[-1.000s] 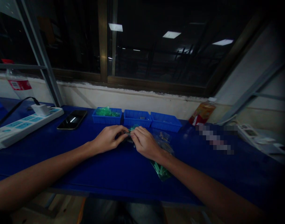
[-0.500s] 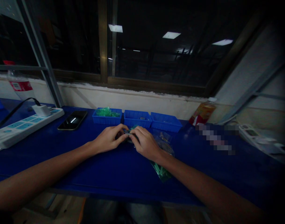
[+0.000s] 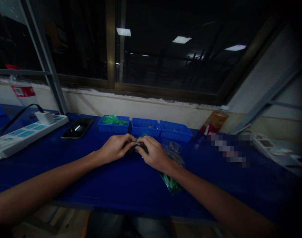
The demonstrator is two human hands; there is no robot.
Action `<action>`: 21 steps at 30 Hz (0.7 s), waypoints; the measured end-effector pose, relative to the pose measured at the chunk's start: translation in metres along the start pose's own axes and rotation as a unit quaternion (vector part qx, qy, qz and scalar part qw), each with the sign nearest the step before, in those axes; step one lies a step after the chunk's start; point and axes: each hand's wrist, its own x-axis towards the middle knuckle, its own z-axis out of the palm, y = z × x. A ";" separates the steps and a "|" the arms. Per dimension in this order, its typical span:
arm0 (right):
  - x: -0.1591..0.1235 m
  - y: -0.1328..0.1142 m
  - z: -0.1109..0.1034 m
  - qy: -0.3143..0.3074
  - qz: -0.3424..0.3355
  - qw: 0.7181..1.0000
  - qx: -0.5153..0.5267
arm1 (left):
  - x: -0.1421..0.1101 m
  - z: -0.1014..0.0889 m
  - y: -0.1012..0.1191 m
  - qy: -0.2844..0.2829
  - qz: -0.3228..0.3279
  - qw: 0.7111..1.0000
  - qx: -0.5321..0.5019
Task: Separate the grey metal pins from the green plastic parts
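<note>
My left hand [image 3: 117, 147] and my right hand [image 3: 154, 151] meet over the middle of the blue table [image 3: 111, 185]. Between their fingertips is a small greyish piece [image 3: 138, 144], too small and dark to name. The left thumb and forefinger pinch its left end. My right thumb and fingers close round its other side and partly cover it. Behind the fingers shows a bit of green material. Clear plastic bags with small metal parts [image 3: 175, 147] lie beside my right hand. A bag of green strips [image 3: 171, 182] sticks out from beneath the right forearm.
Three blue bins stand along the wall: a left bin [image 3: 108, 128] with green plastic pieces [image 3: 112, 119], a middle bin [image 3: 141, 131] and a right bin [image 3: 177, 135]. A phone [image 3: 77, 128] and a power strip [image 3: 29, 132] lie left; an orange drink bottle [image 3: 216, 121] stands right.
My right fingers have shifted and opened slightly from the left fingertips, so more of the small greyish piece shows. The left hand keeps its pinch. The bins and bags stay where they were.
</note>
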 end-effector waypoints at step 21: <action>0.001 0.000 0.001 -0.010 0.005 1.000 -0.027 | -0.002 0.001 -0.001 -0.017 0.021 1.000 0.007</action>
